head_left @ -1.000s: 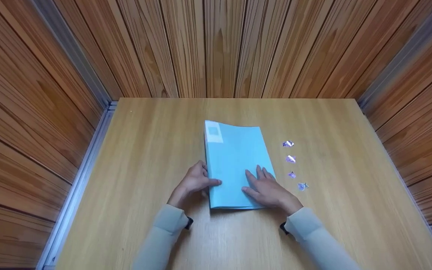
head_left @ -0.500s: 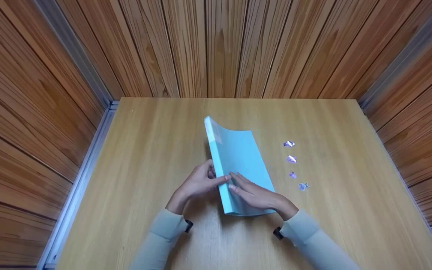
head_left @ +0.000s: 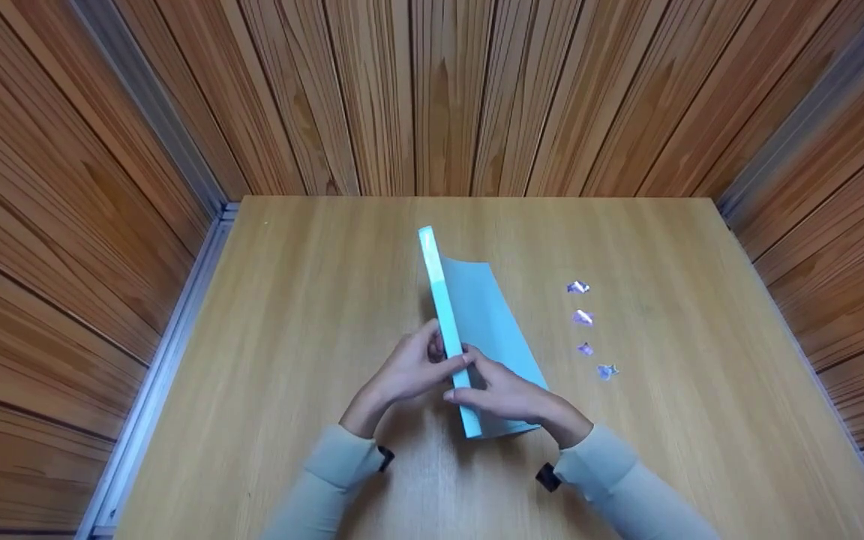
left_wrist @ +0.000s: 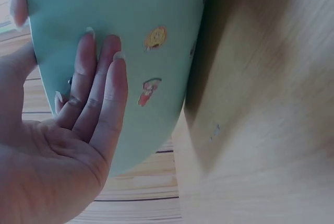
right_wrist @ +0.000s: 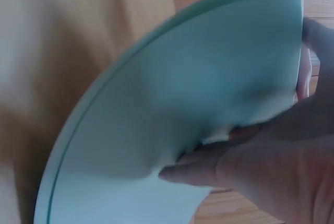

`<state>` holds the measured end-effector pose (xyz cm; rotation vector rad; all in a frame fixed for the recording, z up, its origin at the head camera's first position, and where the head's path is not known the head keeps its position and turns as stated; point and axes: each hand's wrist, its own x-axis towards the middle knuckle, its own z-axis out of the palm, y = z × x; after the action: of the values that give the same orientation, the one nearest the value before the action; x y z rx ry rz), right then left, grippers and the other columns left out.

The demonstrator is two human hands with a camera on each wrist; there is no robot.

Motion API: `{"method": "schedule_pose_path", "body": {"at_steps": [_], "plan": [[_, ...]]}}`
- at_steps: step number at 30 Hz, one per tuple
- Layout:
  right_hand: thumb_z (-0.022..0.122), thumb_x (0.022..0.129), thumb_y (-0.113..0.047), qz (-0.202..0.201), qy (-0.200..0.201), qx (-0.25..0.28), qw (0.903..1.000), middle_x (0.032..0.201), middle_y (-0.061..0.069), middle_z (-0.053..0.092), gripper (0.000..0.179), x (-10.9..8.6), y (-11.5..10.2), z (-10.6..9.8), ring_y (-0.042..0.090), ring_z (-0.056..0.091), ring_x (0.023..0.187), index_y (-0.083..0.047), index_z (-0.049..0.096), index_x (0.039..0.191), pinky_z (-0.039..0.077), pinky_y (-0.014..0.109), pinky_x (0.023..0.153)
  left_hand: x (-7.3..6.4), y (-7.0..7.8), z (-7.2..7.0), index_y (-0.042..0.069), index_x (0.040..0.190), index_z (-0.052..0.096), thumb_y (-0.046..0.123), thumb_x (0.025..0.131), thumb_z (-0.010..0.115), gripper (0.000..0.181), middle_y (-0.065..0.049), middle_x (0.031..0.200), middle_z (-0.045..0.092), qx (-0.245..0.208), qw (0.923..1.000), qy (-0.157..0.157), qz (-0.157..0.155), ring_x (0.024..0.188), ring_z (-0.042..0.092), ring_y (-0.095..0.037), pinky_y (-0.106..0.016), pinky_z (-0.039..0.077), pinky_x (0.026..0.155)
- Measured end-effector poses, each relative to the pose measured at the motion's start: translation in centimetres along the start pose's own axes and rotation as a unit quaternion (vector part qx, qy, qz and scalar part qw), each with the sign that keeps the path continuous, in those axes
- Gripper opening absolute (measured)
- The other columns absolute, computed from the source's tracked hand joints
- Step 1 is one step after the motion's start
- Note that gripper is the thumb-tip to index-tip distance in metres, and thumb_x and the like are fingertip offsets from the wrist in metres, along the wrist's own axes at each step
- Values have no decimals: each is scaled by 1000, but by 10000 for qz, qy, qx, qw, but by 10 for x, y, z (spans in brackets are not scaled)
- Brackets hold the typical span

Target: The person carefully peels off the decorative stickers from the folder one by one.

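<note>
Nearest are the pale sleeves (head_left: 331,480) with a dark band (head_left: 548,477) at the right wrist. Ahead, the right hand (head_left: 505,394) holds the near half of the blue folder (head_left: 488,315), thumb lapped over the spine (head_left: 447,322), fingers against the right cover. The left hand (head_left: 409,371) grips from the other side, a little farther up: thumb across the spine, fingers nearly straight along the left cover. Each grip is closed down to about the folder's thickness.

The folder stands between the hands over the tabletop (head_left: 312,337), spine up, long axis running away from the person, its far end slanting slightly left. The left cover bears a yellow sticker (left_wrist: 156,37) and a red sticker (left_wrist: 149,92).

Right of the folder, nearer the right hand, four shiny bits (head_left: 583,318) lie in a row. A paler label (head_left: 430,259) marks the spine's far end; no writing is readable. Behind is the plank wall (head_left: 443,97).
</note>
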<state>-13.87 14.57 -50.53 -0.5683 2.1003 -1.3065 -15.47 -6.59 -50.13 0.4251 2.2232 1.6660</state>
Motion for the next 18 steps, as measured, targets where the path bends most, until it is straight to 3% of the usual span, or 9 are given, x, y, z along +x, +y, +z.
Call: {"method": "schedule_pose_path", "body": {"at_steps": [5, 10, 14, 18], "plan": [[57, 102, -17, -187, 353, 866, 9954, 152, 10, 39, 56, 3, -5, 5, 30, 38, 137, -9, 35, 153, 35, 50, 112, 3, 4, 8, 16, 124, 56, 41, 98, 70, 39, -2, 99, 64, -69, 9998, -22, 180, 90, 64, -19, -31, 52, 74], [49, 104, -13, -18, 1034, 1373, 9851, 127, 10, 51, 26, 6, -13, 9, 28, 46, 122, -4, 57, 127, 35, 43, 102, 6, 5, 16, 14, 108, 53, 43, 100, 65, 32, -2, 92, 56, -91, 9992, 31, 394, 84, 60, -18, -29, 51, 70], [48, 103, -12, 155, 1357, 1577, 9780, 127, 11, 52, 26, 5, -19, 7, 30, 46, 121, -4, 58, 126, 34, 48, 104, 5, 2, 18, 16, 108, 56, 41, 105, 58, 25, -3, 98, 63, -468, 9974, 43, 554, 88, 66, -21, -38, 57, 77], [52, 102, -14, 451, 1617, 1623, 9724, 141, 13, 51, 40, 0, -24, 1, 33, 45, 129, -5, 53, 141, 31, 59, 109, 5, -6, 16, 13, 114, 59, 40, 109, 48, 29, -10, 102, 67, -696, 9957, 187, 577, 88, 69, -30, -43, 60, 79]]}}
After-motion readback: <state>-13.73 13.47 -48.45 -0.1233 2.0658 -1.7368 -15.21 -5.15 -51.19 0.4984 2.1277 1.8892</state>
